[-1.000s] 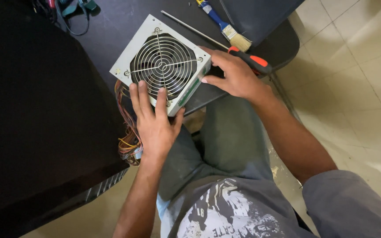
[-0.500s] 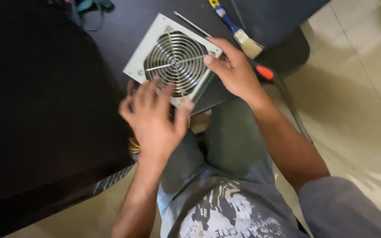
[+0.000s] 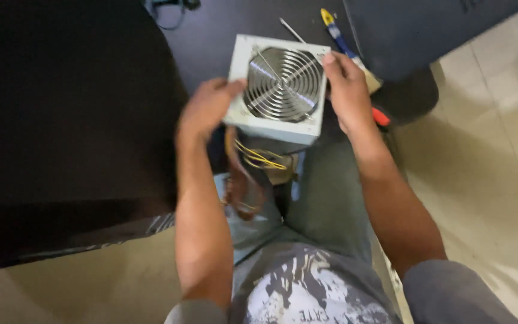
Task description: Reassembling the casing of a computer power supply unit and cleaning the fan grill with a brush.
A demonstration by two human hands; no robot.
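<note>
**Two hands on a computer power supply, over the lap**

Both hands are gripping a grey metal power supply box (image 3: 277, 90), the kind with a big round fan grille on its top face. It's sitting over the person's knees, right at the edge of a dark table (image 3: 211, 36), fan side facing up.

The left hand (image 3: 208, 108) is holding the left edge of the box, fingers curled and clamped around that side. It's a bit blurred, so I can't make out each finger. The right hand (image 3: 349, 90) is pressing on the right edge, fingers close together, with the fingertips (image 3: 330, 60) lying up on the top corner next to the grille.

A bundle of yellow, orange and dark wires (image 3: 250, 174) is hanging out from under the box, dangling down between the knees.

Just behind the right hand, a paintbrush with a blue and yellow handle (image 3: 334, 30) is lying on the table, and a thin metal rod (image 3: 292, 29) is lying near it, just past the back edge of the box. Something red and orange (image 3: 381, 116), looks like a tool handle, is poking out beside the right wrist, mostly hidden. The person is sitting in grey trousers and a printed grey shirt, over a pale tiled floor (image 3: 499, 150).
</note>
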